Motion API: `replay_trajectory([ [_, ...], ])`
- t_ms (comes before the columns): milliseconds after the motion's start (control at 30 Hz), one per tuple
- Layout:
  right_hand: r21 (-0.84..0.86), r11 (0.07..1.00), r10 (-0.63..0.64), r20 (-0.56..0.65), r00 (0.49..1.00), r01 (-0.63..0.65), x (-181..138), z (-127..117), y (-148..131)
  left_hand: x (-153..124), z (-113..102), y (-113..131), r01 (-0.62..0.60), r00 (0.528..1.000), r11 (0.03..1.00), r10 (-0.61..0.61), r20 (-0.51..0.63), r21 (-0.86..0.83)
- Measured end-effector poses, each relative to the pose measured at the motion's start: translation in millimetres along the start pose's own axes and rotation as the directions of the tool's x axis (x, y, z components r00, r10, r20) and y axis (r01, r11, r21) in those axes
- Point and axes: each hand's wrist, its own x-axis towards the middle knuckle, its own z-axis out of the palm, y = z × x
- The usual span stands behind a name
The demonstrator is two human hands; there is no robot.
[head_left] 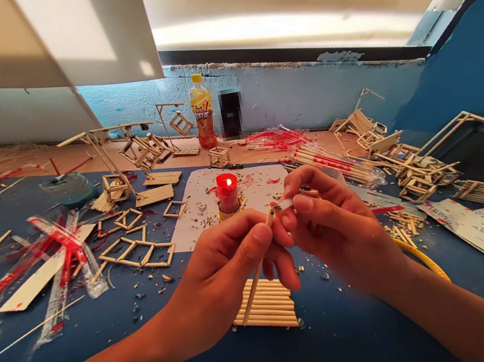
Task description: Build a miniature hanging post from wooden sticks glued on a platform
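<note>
Blue worktop (354, 336) is carrying many wooden pieces (427, 170). The left hand (226, 277) is grasping a thin stick (254, 291) with its fingers closed around it, and the stick is pointing up and to the right. The right hand (339, 226) is pinching a small white piece (284, 204) between thumb and fingers, touching the upper end of the stick. Both hands are hovering above a flat mat of sticks (273, 316). A burning red candle (227, 191) is standing just behind the hands on a white sheet (196, 214). Square frames (134, 247) and red wrappers (62, 250) are lying to the left, and an orange bottle (202, 112) is standing at the back
</note>
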Motion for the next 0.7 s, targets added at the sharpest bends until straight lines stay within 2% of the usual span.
replay_trajectory([
  [233, -0.017, 1.0, -0.012, 0.006, 1.0, 0.012, 0.6, 0.8, 0.3, 0.2, -1.0, 2.2, -0.004, 1.0, 0.999, 0.004, 0.004, 0.045],
  [433, -0.121, 0.986, -0.108, 0.03, 0.994, 0.111, -1.4, -4.2, 0.2, -3.2, -1.0, 0.7, 0.031, 1.0, 0.999, -0.031, -0.001, 0.009],
  [600, -0.353, 0.889, -0.304, 0.021, 0.953, 0.291, -3.1, -5.3, -1.4, -5.8, -1.6, -1.5, 0.063, 0.998, 0.997, -0.062, -0.027, 0.044],
  [700, -0.48, 0.809, -0.377, 0.023, 0.926, 0.341, -5.0, -5.2, -2.6, -6.0, -2.0, -0.8, 0.069, 0.997, 0.996, -0.067, -0.037, 0.057],
])
